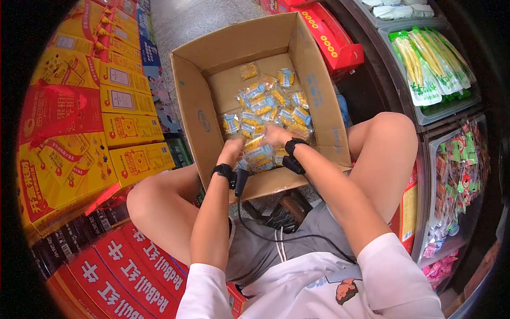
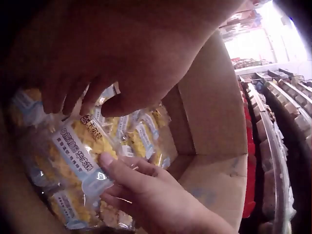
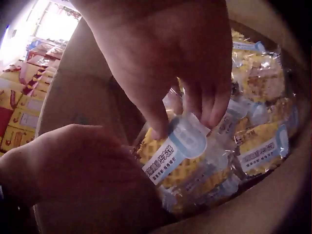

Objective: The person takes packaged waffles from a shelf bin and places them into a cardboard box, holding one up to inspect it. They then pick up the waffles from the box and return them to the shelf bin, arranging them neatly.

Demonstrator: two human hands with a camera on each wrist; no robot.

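Observation:
In the left wrist view, the right hand [image 2: 156, 192] pinches a clear packet of yellow wafer-like snack [image 2: 73, 151], its thumb on the printed front. The left hand [image 2: 122, 53] hangs over that packet's upper edge, fingers loosely bent and thumb apart; whether its fingertips touch the film is unclear. From the right wrist, the right hand [image 3: 170, 63] has thumb and fingers at the blue-white end of the packet [image 3: 170, 151], and the left hand [image 3: 83, 165] lies beside its other end, fingertips hidden. Both hands, left [image 1: 231, 151] and right [image 1: 275, 135], are inside the cardboard box [image 1: 191, 87].
More packets [image 1: 263, 103] lie loose in the box, between the person's knees. Yellow cartons [image 1: 127, 125] and red drink cases [image 1: 125, 271] stand at left. A red box [image 1: 329, 40] lies beyond, and bins of bagged snacks [image 1: 430, 64] line the right. A cable [image 1: 265, 239] crosses the lap.

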